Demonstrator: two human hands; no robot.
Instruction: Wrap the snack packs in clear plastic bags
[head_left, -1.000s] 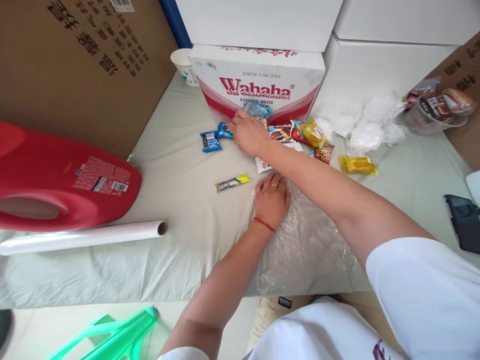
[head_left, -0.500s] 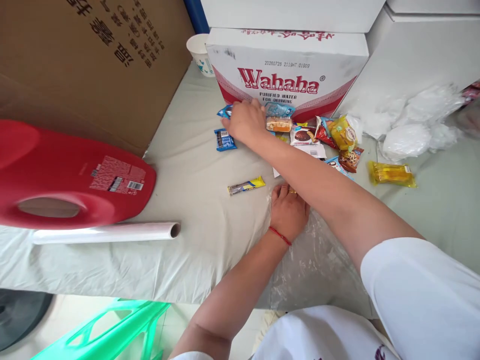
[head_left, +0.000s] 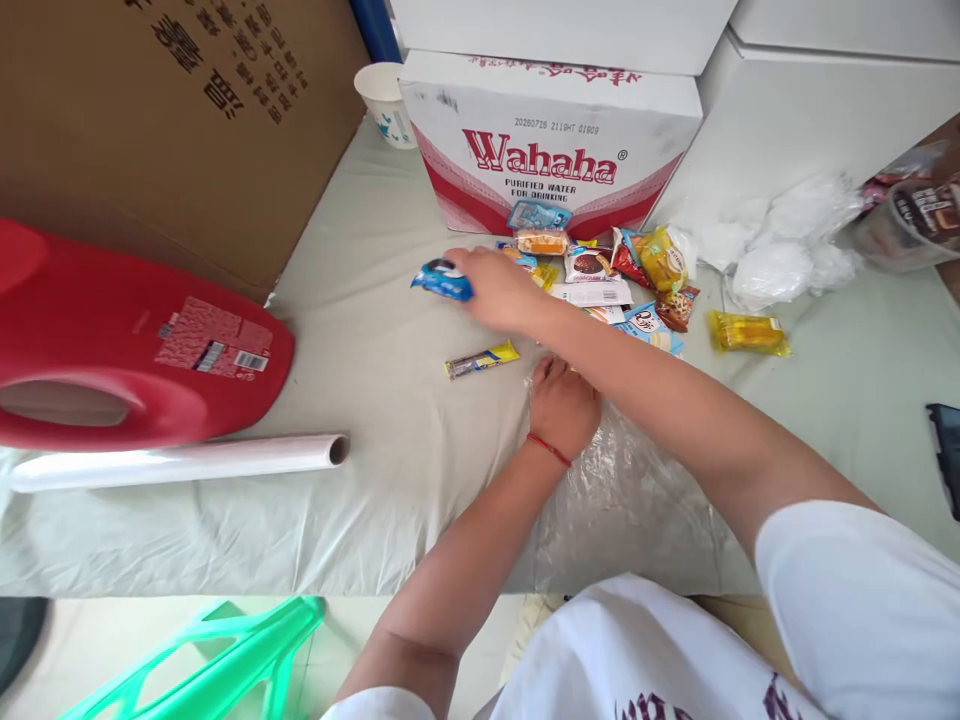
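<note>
My right hand (head_left: 499, 288) is closed on a blue snack packet (head_left: 444, 280), which sticks out left of the fingers; whether a second packet is in the grip I cannot tell. My left hand (head_left: 566, 405) lies lower, beneath the right forearm, its fingers curled on the edge of a clear plastic bag (head_left: 637, 490) spread on the table. A yellow and grey snack bar (head_left: 482, 360) lies just left of it. Beyond the hands several wrapped snacks are heaped, among them an orange-filled cake (head_left: 541, 243), a chocolate pie packet (head_left: 589, 265) and a light-blue packet (head_left: 651, 325).
A Wahaha water carton (head_left: 555, 150) stands behind the snacks, a paper cup (head_left: 386, 105) beside it. To the left are a red jug (head_left: 217, 340), a film roll (head_left: 187, 462) and a cardboard box (head_left: 172, 140). A yellow packet (head_left: 748, 333) and crumpled plastic bags (head_left: 780, 250) lie right.
My right hand has drawn back from the carton towards me, with a blue packet now in its fingers. Both blue packets have left their earlier resting look. My left hand stays on the plastic bag.
</note>
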